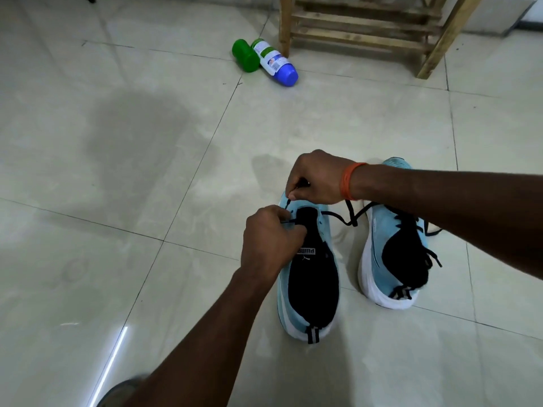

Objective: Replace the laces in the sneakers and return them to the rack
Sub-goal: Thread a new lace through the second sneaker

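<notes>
Though small, PUMA label (pixel 306 250) on sneaker (pixel 311 289).

sneakers (pixel 308 289) (pixel 382 230): 2 | bottles (pixel 245 55) (pixel 274 61): 2 | rack (pixel 361 24): 1 | hands (pixel 270 239) (pixel 317 177): 2

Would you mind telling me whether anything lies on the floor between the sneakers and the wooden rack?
Nothing visible does: bare tile runs from the sneakers to the rack. The two bottles lie left of its front leg, off that path.
</notes>
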